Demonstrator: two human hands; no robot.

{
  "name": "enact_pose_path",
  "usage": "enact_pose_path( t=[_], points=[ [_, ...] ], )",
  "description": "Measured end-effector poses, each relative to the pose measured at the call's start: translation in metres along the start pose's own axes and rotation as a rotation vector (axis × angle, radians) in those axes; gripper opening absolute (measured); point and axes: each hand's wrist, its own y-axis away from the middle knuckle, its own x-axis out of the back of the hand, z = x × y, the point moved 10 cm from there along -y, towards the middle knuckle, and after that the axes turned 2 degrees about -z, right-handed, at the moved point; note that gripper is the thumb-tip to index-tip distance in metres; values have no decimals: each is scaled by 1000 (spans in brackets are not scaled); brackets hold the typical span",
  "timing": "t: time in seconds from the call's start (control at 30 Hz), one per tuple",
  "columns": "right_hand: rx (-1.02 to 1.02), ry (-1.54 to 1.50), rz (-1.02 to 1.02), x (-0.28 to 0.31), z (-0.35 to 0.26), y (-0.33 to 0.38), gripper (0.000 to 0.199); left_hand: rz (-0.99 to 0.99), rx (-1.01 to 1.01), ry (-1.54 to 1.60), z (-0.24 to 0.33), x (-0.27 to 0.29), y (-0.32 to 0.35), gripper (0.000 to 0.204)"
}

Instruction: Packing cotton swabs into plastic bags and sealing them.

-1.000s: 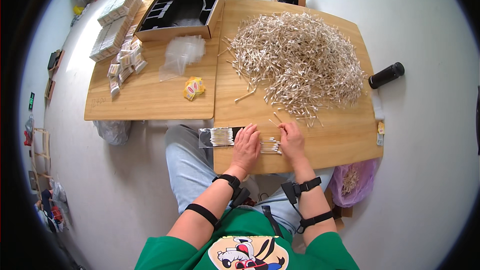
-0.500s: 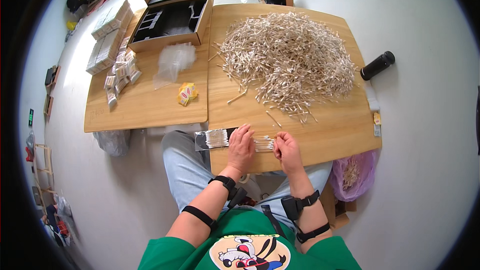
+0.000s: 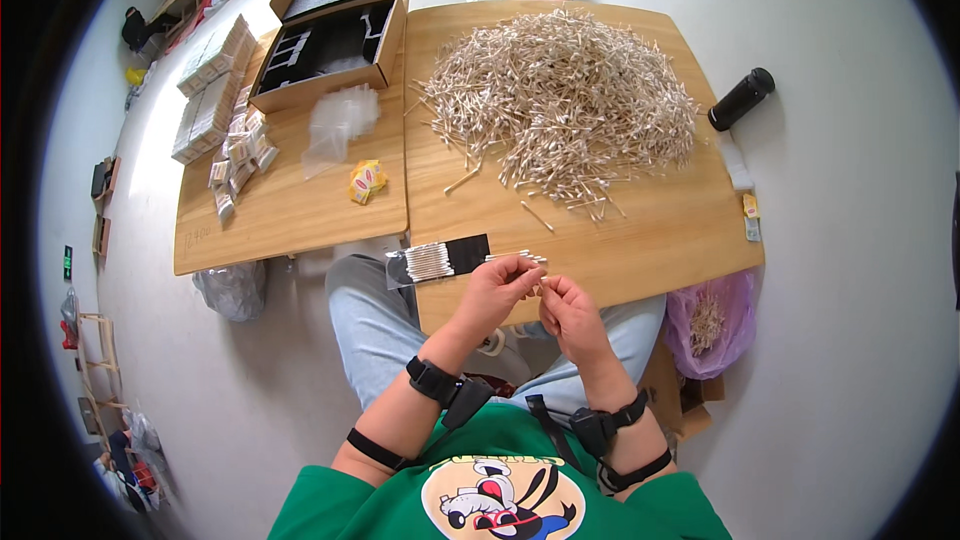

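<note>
My left hand (image 3: 500,290) and my right hand (image 3: 572,318) meet fingertip to fingertip above the table's near edge. Both are closed in a pinch; a tiny pale bit shows between the fingertips, too small to name. Just beyond my left fingers lie a few cotton swabs (image 3: 520,257), partly hidden by that hand. To the left, a clear bag holding a neat row of cotton swabs (image 3: 430,262) lies at the edge, with a black strip (image 3: 468,254) beside the row. A large heap of loose cotton swabs (image 3: 570,105) covers the far part of the table.
On the left tabletop (image 3: 290,225) are an open cardboard box (image 3: 330,50), clear plastic bags (image 3: 340,125), yellow packets (image 3: 367,180) and stacked white packs (image 3: 210,90). A black bottle (image 3: 742,100) is past the right edge. A purple bag (image 3: 712,325) with swabs hangs low right.
My left hand has lifted off the swab row and moved to my right hand, closing into a pinch. The black strip is now uncovered. The whole view has shifted slightly.
</note>
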Motion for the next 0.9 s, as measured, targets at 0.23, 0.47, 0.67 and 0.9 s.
enact_pose_path(
  t=[0.23, 0.47, 0.67, 0.9],
  points=[
    [-35, -71, 5, 3, 9, 16, 15, -3, 20, -20, -8, -7, 10, 13],
    [-105, -169, 7, 9, 19, 25, 14, -12, 71, -40, -14, -13, 17, 13],
    [-133, -73, -16, 17, 21, 32, 13, 8, 150, -56, -24, -12, 23, 15],
    [-49, 312, -1, 16, -1, 38, 14, 53, 307, -49, -34, -4, 30, 20]
  ],
)
